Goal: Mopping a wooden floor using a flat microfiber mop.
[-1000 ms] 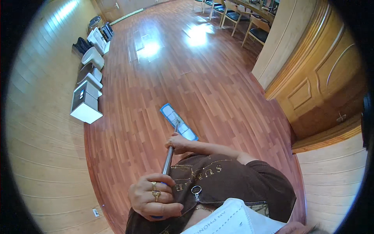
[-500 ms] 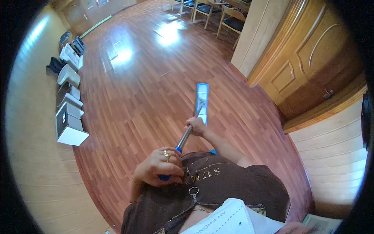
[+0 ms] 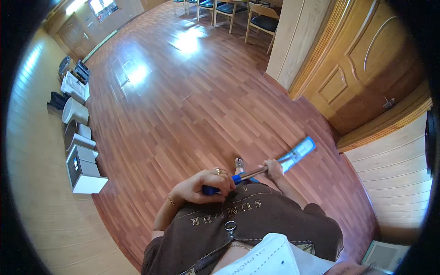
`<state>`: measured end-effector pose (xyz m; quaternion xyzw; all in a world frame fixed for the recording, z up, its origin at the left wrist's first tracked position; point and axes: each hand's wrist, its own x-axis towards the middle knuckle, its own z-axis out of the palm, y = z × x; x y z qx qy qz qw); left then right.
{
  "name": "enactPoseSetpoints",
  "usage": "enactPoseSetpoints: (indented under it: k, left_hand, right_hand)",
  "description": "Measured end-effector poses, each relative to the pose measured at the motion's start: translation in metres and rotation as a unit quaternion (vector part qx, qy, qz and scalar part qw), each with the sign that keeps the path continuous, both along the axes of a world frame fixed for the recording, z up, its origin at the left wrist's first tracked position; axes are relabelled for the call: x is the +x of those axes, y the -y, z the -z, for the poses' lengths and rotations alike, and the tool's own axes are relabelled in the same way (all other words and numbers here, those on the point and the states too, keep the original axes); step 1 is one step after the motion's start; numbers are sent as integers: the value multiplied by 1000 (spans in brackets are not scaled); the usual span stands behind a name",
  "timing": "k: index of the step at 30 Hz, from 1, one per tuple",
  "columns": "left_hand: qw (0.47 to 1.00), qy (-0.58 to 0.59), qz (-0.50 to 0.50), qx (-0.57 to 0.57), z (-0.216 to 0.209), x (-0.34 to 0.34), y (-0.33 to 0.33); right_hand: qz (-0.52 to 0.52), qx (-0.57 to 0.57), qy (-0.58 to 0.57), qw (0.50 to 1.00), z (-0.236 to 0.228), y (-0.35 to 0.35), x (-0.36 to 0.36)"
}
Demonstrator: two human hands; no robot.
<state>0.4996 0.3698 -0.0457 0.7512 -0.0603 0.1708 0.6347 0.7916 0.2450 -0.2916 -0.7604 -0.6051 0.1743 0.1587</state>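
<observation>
A flat mop (image 3: 300,152) with a long blue-edged head rests on the wood-plank floor to my right, slanting toward the door. My left hand (image 3: 210,183) is wrapped round the blue grip at the top of its handle, close to my chest; rings and a bracelet show on it. Farther down the metal pole, near the mop head, my right hand (image 3: 273,170) is closed round it. The near end of the mop head is partly hidden by that hand. One sandaled foot (image 3: 239,164) shows just beyond the handle.
Along the left wall stand a white-and-grey box (image 3: 87,172), a white bin (image 3: 75,111) and other items. A wooden door (image 3: 366,68) with frame is at right. Chairs (image 3: 261,23) line the far right. A pale box (image 3: 386,256) lies at lower right.
The mop head has swung from straight ahead round to the right. My right hand has moved right and lower with the pole; my left hand has shifted slightly right. My foot has come into view.
</observation>
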Motion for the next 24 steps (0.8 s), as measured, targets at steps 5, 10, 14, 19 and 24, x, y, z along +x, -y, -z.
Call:
enactPoseSetpoints:
  k: [5, 10, 14, 19, 24]
  left_hand:
    - [999, -9, 18, -29, -13, 31, -42]
    - [998, 56, -11, -31, -37, 49, -82]
    - [994, 85, -63, -11, -42, 60, -101]
    - [988, 34, -145, 40, -47, 72, -108]
    - [950, 34, -277, 139, -33, 95, -119]
  right_hand:
    - [21, -33, -11, 999, -20, -26, 21]
    - [-38, 81, -57, 994, -20, -86, 30]
    - [-84, 82, -47, 992, -23, -144, 43]
    - [-119, 82, -44, 989, -23, -214, 57]
    - [-153, 177, -89, 968, -4, -293, 66]
